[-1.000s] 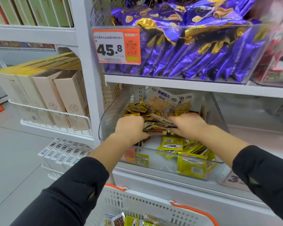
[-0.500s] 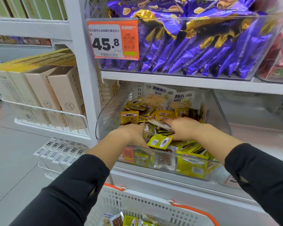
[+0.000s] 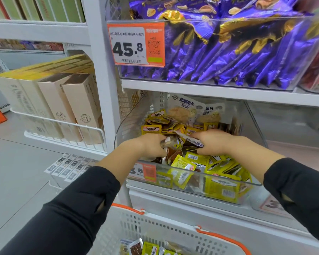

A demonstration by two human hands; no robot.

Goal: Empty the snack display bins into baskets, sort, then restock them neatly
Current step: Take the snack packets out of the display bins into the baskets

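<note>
1. Left hand (image 3: 152,146): fingers curled into loose yellow packets (image 3: 190,161) in clear bin (image 3: 201,183).
2. Right hand (image 3: 213,142): pinching a white packet (image 3: 192,141).
3. Risk: slippery packets spilling past white basket (image 3: 173,229) below.

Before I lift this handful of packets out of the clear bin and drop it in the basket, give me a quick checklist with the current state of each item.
1. Left hand has a grip on packets: ok, fingers curl into the pile.
2. Right hand has a grip on packets: ok, a white packet sits under its fingers.
3. Basket below the bin: ok, it stands directly beneath, with some packets already inside.
4. Room above the hands: cannot tell, the shelf overhead is close.
5. Loose yellow packets at the front of the clear bin: not ok, many remain for later handfuls.
6. Handful secure at its edges: cannot tell.
</note>
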